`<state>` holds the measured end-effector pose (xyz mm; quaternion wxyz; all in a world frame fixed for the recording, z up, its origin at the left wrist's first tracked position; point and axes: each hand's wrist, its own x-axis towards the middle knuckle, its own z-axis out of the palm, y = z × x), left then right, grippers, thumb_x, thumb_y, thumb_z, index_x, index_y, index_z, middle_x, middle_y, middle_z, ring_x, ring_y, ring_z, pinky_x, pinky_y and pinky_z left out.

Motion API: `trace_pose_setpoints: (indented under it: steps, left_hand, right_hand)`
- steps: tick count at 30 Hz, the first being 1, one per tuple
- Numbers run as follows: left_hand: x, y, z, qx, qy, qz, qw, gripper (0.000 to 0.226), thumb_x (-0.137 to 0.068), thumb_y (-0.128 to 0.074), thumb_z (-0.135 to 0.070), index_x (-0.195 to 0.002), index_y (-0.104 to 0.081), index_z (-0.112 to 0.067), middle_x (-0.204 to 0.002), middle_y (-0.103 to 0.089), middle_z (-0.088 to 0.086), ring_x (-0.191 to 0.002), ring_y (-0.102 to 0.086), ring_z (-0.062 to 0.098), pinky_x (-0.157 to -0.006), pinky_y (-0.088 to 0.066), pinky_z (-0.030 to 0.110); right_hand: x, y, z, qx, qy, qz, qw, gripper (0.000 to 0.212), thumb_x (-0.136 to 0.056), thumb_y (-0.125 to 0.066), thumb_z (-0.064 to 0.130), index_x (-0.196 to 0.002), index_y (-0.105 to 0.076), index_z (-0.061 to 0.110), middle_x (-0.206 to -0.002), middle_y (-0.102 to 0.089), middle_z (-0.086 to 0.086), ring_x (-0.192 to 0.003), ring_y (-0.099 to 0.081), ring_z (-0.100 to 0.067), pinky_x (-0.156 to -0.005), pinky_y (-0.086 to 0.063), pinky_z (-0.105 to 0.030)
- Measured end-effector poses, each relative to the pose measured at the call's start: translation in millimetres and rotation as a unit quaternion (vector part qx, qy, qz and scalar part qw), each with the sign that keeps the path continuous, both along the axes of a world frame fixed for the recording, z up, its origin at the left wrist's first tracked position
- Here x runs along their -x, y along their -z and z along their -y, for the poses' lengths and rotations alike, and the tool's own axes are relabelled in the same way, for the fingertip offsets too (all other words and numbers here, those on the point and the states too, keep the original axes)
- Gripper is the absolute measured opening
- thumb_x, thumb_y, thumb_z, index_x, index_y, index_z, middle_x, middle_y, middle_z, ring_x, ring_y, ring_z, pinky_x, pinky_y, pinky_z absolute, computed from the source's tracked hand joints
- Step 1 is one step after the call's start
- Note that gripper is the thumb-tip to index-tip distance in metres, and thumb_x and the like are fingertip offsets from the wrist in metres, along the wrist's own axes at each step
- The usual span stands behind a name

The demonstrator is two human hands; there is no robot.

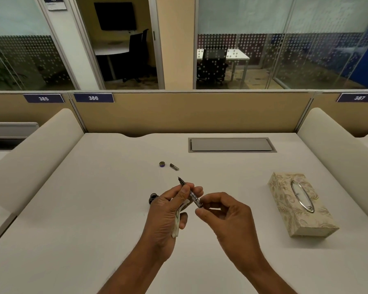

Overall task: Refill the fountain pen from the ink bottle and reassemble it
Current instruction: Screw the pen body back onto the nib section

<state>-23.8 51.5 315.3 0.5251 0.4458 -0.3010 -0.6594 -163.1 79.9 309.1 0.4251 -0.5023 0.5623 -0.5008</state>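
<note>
The slim black fountain pen section with its clear converter (190,193) is being held above the white tabletop (94,209), nib away, pinched by the left hand (168,211), which is also clutching a crumpled white tissue (177,225). Its rear end is being pinched by the right hand (223,213). The small dark glass ink bottle (153,198) is standing open just behind the left hand.
</note>
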Motion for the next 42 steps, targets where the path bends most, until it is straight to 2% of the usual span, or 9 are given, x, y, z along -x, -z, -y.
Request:
trace_pose_setpoints:
  steps: [6, 9, 16, 22, 26, 30, 37, 40, 42]
  left_hand:
    - [4.6, -1.3, -1.2, -0.008, -0.015, -0.025, 1.0, 0.035, -0.084, -0.064, -0.028, -0.112, -0.072, -0.008, -0.109, -0.079, 0.011, -0.109, -0.074, 0.022, -0.038, -0.033, 0.019]
    - [6.1, -0.3, -1.8, -0.018, -0.022, -0.04, 0.999, 0.033, -0.082, -0.066, -0.028, -0.108, -0.073, -0.009, -0.109, -0.079, 0.012, -0.109, -0.074, 0.023, -0.037, -0.032, 0.019]
    - [7.9, 2.3, -3.6, -0.027, -0.031, -0.044, 0.998, 0.032, -0.08, -0.066, -0.028, -0.106, -0.073, -0.01, -0.108, -0.079, 0.012, -0.108, -0.074, 0.022, -0.039, -0.031, 0.02]
    - [5.5, 5.8, -2.2, -0.027, -0.026, -0.035, 0.999, 0.03, -0.081, -0.065, -0.028, -0.104, -0.072, -0.011, -0.107, -0.08, 0.012, -0.108, -0.074, 0.022, -0.04, -0.031, 0.02]
    - [3.6, 11.5, -0.2, -0.027, -0.017, -0.025, 0.999, 0.031, -0.082, -0.064, -0.029, -0.106, -0.072, -0.011, -0.107, -0.08, 0.011, -0.108, -0.074, 0.021, -0.04, -0.03, 0.021]
    - [0.6, 21.1, 2.9, -0.027, -0.013, -0.01, 1.0, 0.039, -0.082, -0.065, -0.03, -0.113, -0.071, -0.008, -0.109, -0.08, 0.009, -0.108, -0.074, 0.02, -0.04, -0.032, 0.021]
    - [-5.9, 38.6, 14.1, -0.036, -0.003, 0.03, 0.999, 0.042, -0.079, -0.069, -0.034, -0.113, -0.074, -0.011, -0.107, -0.08, 0.006, -0.105, -0.075, 0.017, -0.043, -0.031, 0.023]
    - [-8.0, 47.6, 20.7, -0.051, 0.001, 0.045, 0.998, 0.041, -0.077, -0.071, -0.036, -0.111, -0.076, -0.014, -0.107, -0.081, 0.004, -0.104, -0.075, 0.016, -0.048, -0.028, 0.027]
    - [-10.1, 56.3, 26.0, -0.069, -0.006, 0.054, 0.996, 0.036, -0.079, -0.073, -0.035, -0.108, -0.078, -0.016, -0.106, -0.081, 0.003, -0.103, -0.076, 0.015, -0.05, -0.027, 0.029]
  right_hand:
    - [-8.4, 9.8, -2.4, 0.085, 0.049, -0.092, 0.991, 0.03, -0.084, -0.079, 0.014, -0.091, -0.069, 0.041, -0.093, -0.072, 0.026, -0.09, -0.07, 0.0, -0.076, -0.051, -0.004]
    - [-11.0, 11.8, -2.8, 0.104, 0.068, -0.084, 0.989, 0.035, -0.086, -0.076, 0.011, -0.092, -0.068, 0.044, -0.089, -0.072, 0.022, -0.087, -0.071, -0.005, -0.073, -0.052, -0.007]
    - [-8.6, 15.0, 1.2, 0.072, 0.061, -0.02, 0.995, 0.023, -0.086, -0.075, 0.003, -0.092, -0.077, 0.024, -0.079, -0.075, 0.01, -0.073, -0.072, -0.013, -0.067, -0.056, -0.014]
    - [-6.1, 12.5, 3.0, 0.015, 0.045, 0.076, 0.996, 0.019, -0.085, -0.075, 0.0, -0.089, -0.079, 0.018, -0.076, -0.078, 0.0, -0.069, -0.073, -0.018, -0.067, -0.059, -0.021]
    - [-4.7, 14.4, 6.0, -0.013, 0.033, 0.097, 0.995, 0.014, -0.085, -0.075, 0.002, -0.089, -0.079, 0.016, -0.077, -0.078, -0.003, -0.07, -0.074, -0.021, -0.069, -0.061, -0.026]
    - [-7.4, 21.7, 7.9, -0.004, 0.025, 0.044, 0.999, 0.012, -0.085, -0.077, 0.01, -0.086, -0.078, 0.022, -0.078, -0.078, 0.001, -0.073, -0.074, -0.02, -0.072, -0.063, -0.028]
    - [-15.6, 44.2, 16.9, 0.015, 0.025, -0.118, 0.993, 0.012, -0.086, -0.076, 0.029, -0.082, -0.071, 0.038, -0.081, -0.07, 0.028, -0.082, -0.067, 0.002, -0.068, -0.05, -0.01]
    - [-20.8, 57.8, 24.7, 0.019, 0.034, -0.129, 0.991, 0.016, -0.087, -0.075, 0.03, -0.079, -0.067, 0.042, -0.076, -0.07, 0.02, -0.08, -0.064, 0.001, -0.064, -0.05, -0.013]
    - [-23.9, 68.4, 30.5, 0.017, 0.043, -0.115, 0.992, 0.012, -0.088, -0.075, 0.026, -0.081, -0.07, 0.035, -0.076, -0.071, 0.013, -0.08, -0.063, -0.002, -0.067, -0.05, -0.013]
